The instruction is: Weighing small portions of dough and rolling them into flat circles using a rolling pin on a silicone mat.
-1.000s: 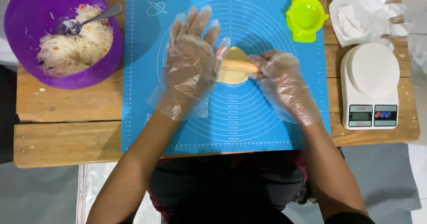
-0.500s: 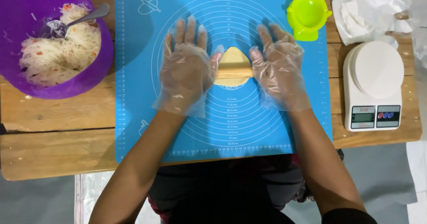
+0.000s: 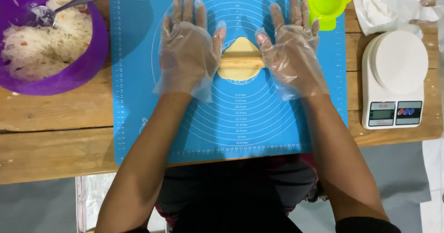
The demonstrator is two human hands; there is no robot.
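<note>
The little rolling pin (image 3: pixel 241 62) is lying on the dough (image 3: pixel 240 59) between both flat, open hands: left (image 3: pixel 189 48), right (image 3: pixel 291 52), probably pressing its ends.

Home kitchen; baking mat (image 3: pixel 138 99), kitchen scale (image 3: pixel 393 80), filling bowl (image 3: pixel 88 71)

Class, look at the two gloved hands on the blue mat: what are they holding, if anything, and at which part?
Neither grips anything. The left hand and right hand press flat on the ends of a wooden rolling pin lying across the dough.

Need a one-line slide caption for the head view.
Gloved left hand and right hand roll a wooden pin over dough on a blue mat.
</note>
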